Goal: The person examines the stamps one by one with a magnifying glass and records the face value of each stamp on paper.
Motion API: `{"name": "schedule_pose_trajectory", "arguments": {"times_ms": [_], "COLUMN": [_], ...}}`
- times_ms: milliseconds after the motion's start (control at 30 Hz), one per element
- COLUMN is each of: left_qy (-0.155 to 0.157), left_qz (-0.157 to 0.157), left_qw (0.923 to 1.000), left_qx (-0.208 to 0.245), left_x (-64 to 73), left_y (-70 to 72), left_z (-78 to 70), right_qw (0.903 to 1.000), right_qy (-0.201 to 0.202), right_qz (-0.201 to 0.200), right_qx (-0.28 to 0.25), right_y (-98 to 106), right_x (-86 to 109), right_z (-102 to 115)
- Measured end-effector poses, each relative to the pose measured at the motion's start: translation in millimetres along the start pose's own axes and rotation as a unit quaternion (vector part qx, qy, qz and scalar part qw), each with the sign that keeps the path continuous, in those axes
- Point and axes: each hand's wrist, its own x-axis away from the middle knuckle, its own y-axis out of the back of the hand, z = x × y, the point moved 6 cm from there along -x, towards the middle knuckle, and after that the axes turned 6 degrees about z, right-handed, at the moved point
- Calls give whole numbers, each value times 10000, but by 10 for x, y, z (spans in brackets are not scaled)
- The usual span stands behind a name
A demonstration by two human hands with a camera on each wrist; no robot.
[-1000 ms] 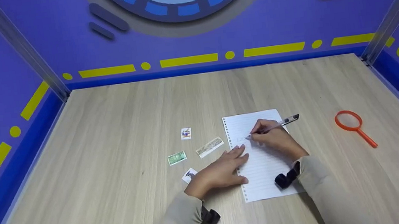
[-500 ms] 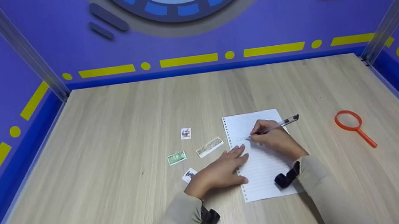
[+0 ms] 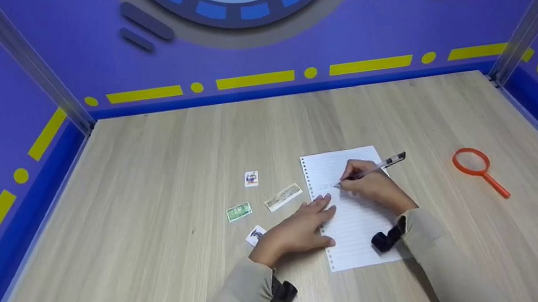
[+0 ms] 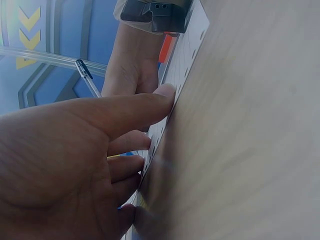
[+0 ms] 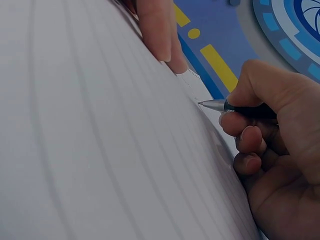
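My right hand (image 3: 373, 187) pinches a pen (image 3: 393, 160) with a clear barrel and dark grip. In the right wrist view the metal tip of the pen (image 5: 212, 104) is at the surface of the lined paper (image 5: 100, 150). Faint marks stand near the top left of this loose-leaf sheet (image 3: 356, 232), which has holes down its left edge. My left hand (image 3: 297, 232) rests with spread, fairly straight fingers on that holed edge. In the left wrist view, the thumb (image 4: 145, 107) touches the sheet's margin.
Left of the paper lie a long beige stamp (image 3: 283, 197), a green stamp (image 3: 239, 211) and a small colourful stamp (image 3: 251, 179). Another stamp (image 3: 256, 235) is partly covered by my left hand. An orange magnifying glass (image 3: 480, 172) lies to the right on the wooden table (image 3: 150, 186).
The pen tip has shifted slightly rightward along the line, and the faint writing has grown a little. My left hand stays in place on the sheet.
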Motion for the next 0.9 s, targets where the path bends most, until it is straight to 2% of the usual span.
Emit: {"name": "schedule_pose_trajectory", "arguments": {"times_ms": [267, 400, 500, 700, 900], "left_qy": [13, 4, 16, 37, 24], "left_qz": [14, 44, 58, 65, 61], "left_qw": [10000, 10000, 9999, 9999, 9999], "left_qx": [69, 72, 84, 84, 131], "left_x": [-8, -15, -15, -9, -5], "left_y": [2, -2, -8, -12, -6], "left_z": [7, -2, -2, 0, 11], "right_qw": [9998, 9994, 9980, 9956, 9955], "right_qy": [114, 137, 111, -72, -78], "right_qz": [85, 276, 478, 738, 803], "right_qx": [-100, 156, 403, 566, 492], "right_y": [-1, 23, 55, 145, 180], "right_x": [21, 26, 14, -65, -113], "right_z": [82, 65, 18, -251, -372]}}
